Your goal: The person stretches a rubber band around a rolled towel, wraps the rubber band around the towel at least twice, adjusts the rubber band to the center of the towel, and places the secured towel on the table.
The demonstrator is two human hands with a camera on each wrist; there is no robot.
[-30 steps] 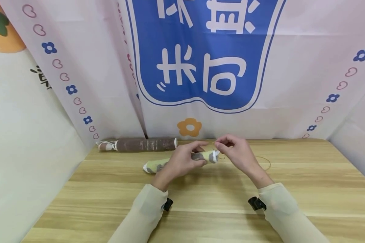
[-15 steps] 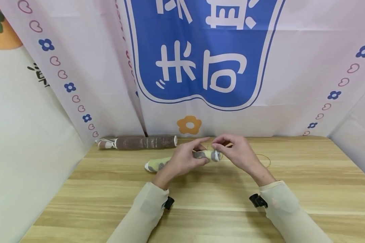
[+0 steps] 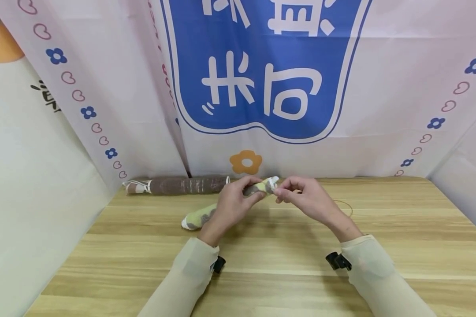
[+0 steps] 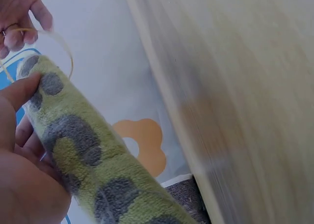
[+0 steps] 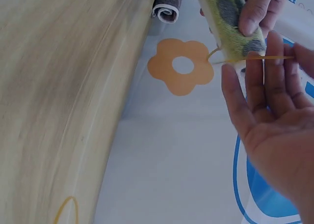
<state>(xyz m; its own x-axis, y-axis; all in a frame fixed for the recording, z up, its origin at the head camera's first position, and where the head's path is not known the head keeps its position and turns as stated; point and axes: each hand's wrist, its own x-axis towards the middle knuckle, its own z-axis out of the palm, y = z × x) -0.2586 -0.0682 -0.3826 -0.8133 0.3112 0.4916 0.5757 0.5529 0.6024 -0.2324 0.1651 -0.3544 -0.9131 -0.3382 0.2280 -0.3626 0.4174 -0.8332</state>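
Note:
My left hand (image 3: 236, 204) grips a rolled towel (image 4: 78, 130), yellow-green with grey spots, its thumb lying along the roll near one end. In the head view that right end is tilted up and away, and the left end lies low over the table. My right hand (image 3: 307, 198) is at the raised end, pinching a thin yellow rubber band (image 5: 272, 57). In the right wrist view the band is stretched across the fingers, close to the towel's end. The left wrist view shows the band looping beside that end.
A second rolled towel (image 3: 188, 185), brown with white ties at its left end, lies along the back of the wooden table (image 3: 277, 277). Another yellow rubber band (image 3: 345, 206) rests on the table behind my right wrist. A printed cloth (image 3: 381, 145) hangs behind the table.
My left hand has raised the towel's right end and turned it up and back. My right hand has stayed close to that end, its fingers slightly lower now.

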